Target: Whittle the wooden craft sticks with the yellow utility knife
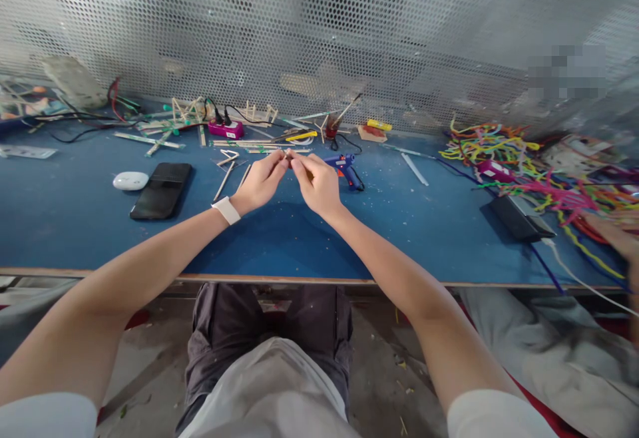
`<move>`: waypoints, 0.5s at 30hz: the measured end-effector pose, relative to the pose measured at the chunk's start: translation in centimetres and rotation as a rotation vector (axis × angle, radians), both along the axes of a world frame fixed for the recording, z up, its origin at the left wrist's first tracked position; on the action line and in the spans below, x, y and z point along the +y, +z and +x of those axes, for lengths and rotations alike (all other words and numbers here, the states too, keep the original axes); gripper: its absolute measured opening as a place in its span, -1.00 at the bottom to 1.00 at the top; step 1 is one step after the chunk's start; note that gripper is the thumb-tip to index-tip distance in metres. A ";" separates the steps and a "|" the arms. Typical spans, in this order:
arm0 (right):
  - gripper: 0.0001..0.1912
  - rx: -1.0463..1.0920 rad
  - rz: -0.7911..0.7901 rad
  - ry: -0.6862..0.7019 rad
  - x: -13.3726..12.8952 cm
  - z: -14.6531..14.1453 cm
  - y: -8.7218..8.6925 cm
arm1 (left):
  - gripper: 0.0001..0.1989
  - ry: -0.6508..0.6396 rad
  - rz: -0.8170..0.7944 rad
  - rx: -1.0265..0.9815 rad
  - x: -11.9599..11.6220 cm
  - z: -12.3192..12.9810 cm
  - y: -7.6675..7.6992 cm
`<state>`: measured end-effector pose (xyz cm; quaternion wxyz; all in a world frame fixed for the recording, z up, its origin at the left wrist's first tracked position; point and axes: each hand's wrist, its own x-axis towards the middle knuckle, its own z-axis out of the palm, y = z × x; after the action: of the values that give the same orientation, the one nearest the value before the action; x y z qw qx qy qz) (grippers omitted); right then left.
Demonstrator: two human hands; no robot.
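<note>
A small, mostly hidden piece [287, 156] is pinched by the left hand [261, 182] and right hand [321, 186] at twelve o'clock; toward nine, a V-shaped stick piece [229, 152] appears joined, loose sticks [224, 181] unattached.

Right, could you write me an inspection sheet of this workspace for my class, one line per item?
Surface: blue tabletop, pale specks scattered on it.
Job's things: small piece at the fingertips, too small to identify; blue glue gun lying beyond the right hand; thin sticks near the left.
Clutter: black phone beside a white case; tangled coloured cords at the right.
Hands: left and right meet, fingers pinching the small piece.
Cables: black plugs in a purple socket block; white cable at the right, running off the table's front edge.
Surroundings: perforated metal screen behind; another person's hand, blurred, far right.
</note>
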<state>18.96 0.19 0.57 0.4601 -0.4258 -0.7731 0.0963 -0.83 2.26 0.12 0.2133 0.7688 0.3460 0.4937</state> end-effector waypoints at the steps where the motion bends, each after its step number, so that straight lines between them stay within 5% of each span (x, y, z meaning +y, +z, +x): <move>1: -0.45 -0.002 0.006 0.002 0.0 0.0 0.0 | -0.48 0.002 0.006 0.020 -0.1 -0.1 0.1; 11: -0.44 0.162 0.002 0.055 0.2 -0.4 -0.3 | -0.37 0.076 0.131 0.072 -0.4 -0.2 0.6; 15: -0.38 0.314 -0.150 0.134 0.8 -0.5 -0.8 | -0.42 0.098 0.143 0.075 -0.3 -0.1 0.6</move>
<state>18.48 0.98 -0.22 0.5346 -0.3864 -0.7090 0.2493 -0.94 1.92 0.76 0.1202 0.7822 0.3546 0.4979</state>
